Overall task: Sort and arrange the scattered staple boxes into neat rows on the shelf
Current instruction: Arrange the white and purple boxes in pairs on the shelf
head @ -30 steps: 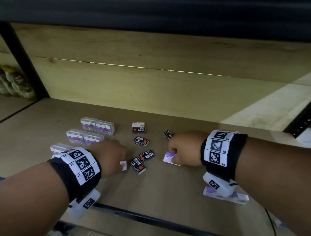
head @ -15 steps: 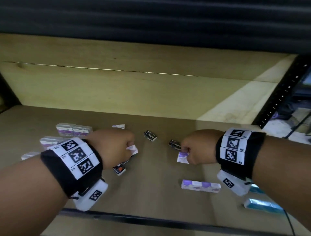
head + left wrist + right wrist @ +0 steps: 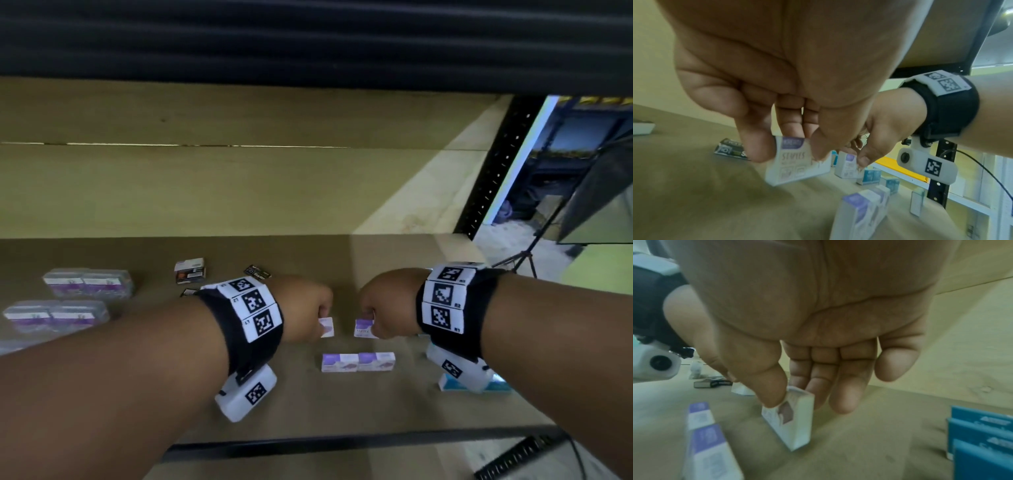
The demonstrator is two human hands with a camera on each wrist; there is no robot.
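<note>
Placing: purple boxes behind standing pair (image 3: 358,362), edges flush, upright.
Left hand (image 3: 305,308): pinching box (image 3: 797,160).
Right hand (image 3: 387,303): pinching box (image 3: 791,418).

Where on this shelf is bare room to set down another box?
Free: the board between the clear cases and the purple pair, and the deep strip along the back wall. Crowded: around both hands and the blue boxes.

The brown shelf (image 3: 274,404) carries purple-and-white staple boxes (image 3: 358,362), clear-cased boxes (image 3: 89,281), black boxes (image 3: 190,270).
</note>
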